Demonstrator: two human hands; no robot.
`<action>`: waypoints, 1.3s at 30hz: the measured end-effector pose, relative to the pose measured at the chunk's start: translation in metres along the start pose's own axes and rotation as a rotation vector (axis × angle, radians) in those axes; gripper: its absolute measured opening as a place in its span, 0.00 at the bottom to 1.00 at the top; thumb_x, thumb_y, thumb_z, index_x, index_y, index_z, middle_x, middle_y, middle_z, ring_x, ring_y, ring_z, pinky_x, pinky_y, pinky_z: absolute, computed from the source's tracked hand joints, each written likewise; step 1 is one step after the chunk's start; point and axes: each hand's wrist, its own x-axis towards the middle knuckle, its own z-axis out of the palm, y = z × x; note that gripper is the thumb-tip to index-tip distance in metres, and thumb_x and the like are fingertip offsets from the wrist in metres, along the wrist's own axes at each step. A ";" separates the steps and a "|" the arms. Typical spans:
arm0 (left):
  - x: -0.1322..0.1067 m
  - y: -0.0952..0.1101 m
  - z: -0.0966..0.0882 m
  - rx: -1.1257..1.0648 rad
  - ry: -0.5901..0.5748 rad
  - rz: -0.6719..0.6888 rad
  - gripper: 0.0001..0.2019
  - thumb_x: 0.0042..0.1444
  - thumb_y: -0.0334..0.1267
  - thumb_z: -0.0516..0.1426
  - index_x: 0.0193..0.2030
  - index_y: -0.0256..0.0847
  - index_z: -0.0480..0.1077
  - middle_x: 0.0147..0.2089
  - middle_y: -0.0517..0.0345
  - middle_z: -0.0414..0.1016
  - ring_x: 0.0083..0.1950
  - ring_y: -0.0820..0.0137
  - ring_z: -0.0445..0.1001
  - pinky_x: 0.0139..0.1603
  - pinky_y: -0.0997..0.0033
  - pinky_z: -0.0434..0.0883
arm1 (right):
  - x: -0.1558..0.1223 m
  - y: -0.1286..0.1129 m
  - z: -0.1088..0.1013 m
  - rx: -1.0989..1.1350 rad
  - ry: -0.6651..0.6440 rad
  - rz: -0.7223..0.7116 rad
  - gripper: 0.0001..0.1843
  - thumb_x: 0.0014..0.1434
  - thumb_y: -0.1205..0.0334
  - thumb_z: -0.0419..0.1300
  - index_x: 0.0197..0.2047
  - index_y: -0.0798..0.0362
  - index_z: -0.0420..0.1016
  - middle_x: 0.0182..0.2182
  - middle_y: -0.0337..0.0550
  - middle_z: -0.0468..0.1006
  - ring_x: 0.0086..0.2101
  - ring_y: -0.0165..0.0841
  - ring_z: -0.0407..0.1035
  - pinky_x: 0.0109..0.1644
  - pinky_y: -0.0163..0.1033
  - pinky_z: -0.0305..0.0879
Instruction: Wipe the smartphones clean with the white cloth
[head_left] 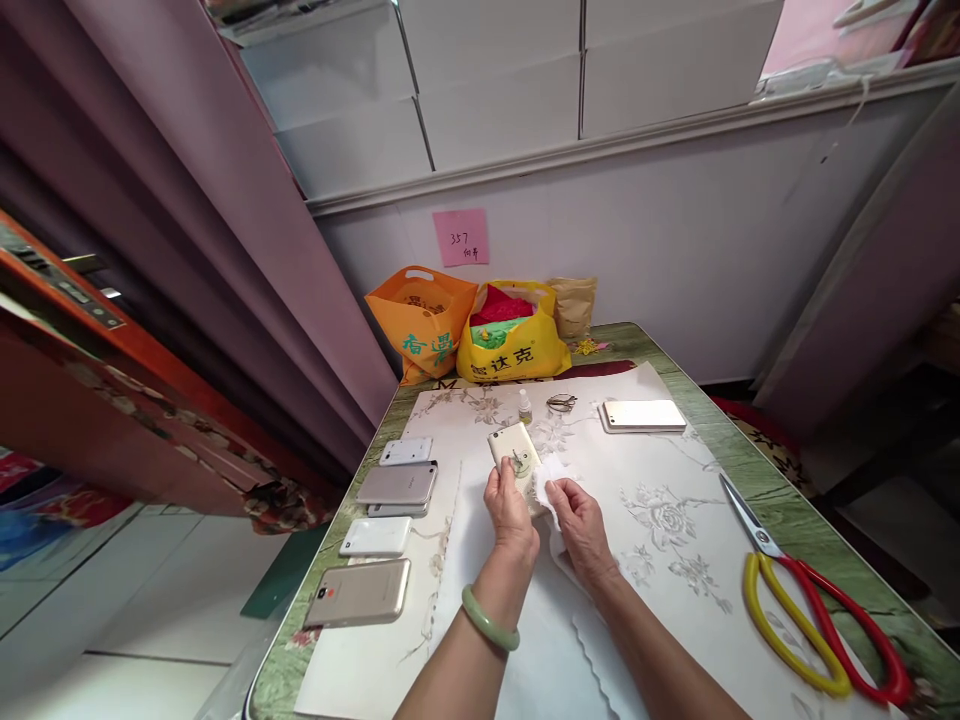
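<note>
My left hand (511, 508) is closed around a gold phone (516, 442), held tilted above the table with its back towards me. A dark mark shows on the phone's back, near my fingers. In my right hand (581, 525) a white cloth (553, 478) is pinched, touching the phone's right edge. The cloth's lower part hangs beneath my hand. Just beyond the phone stand a small clear bottle (524, 408) with a white cap and a pair of folded glasses (561, 403).
Several phones, among them a gold one (358, 592), lie along the left edge. Two stacked phones (645, 415) rest at the right. Large scissors (780, 570) with red and yellow handles lie at the right front. An orange bag (420, 325) and a yellow bag (517, 345) stand at the back.
</note>
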 end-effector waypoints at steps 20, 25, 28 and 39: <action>-0.012 0.034 -0.055 0.072 -0.630 -0.204 0.27 0.54 0.59 0.59 0.44 0.33 0.75 0.38 0.44 0.80 0.37 0.61 0.77 0.40 0.61 0.73 | 0.002 -0.019 -0.005 0.537 0.038 0.282 0.22 0.52 0.44 0.66 0.40 0.54 0.77 0.33 0.45 0.82 0.33 0.40 0.74 0.36 0.41 0.70; 0.026 0.082 -0.080 0.256 -0.427 -0.191 0.28 0.53 0.62 0.57 0.42 0.36 0.75 0.35 0.50 0.79 0.33 0.68 0.75 0.32 0.71 0.70 | -0.001 -0.017 -0.013 0.307 -0.138 0.280 0.22 0.49 0.41 0.68 0.34 0.53 0.75 0.24 0.38 0.76 0.24 0.33 0.68 0.29 0.36 0.63; 0.035 0.097 -0.076 0.664 -0.589 -0.164 0.23 0.51 0.56 0.61 0.38 0.35 0.76 0.34 0.51 0.78 0.30 0.72 0.72 0.30 0.74 0.65 | -0.006 -0.017 -0.015 0.112 -0.388 0.215 0.23 0.51 0.40 0.66 0.29 0.54 0.74 0.21 0.35 0.70 0.22 0.28 0.60 0.26 0.33 0.54; 0.024 0.075 -0.072 1.057 -1.090 -0.229 0.20 0.49 0.56 0.61 0.27 0.38 0.68 0.23 0.65 0.62 0.25 0.76 0.57 0.27 0.73 0.53 | -0.007 -0.013 -0.015 0.063 -0.479 0.191 0.23 0.53 0.40 0.65 0.31 0.56 0.75 0.22 0.37 0.70 0.23 0.28 0.58 0.27 0.34 0.54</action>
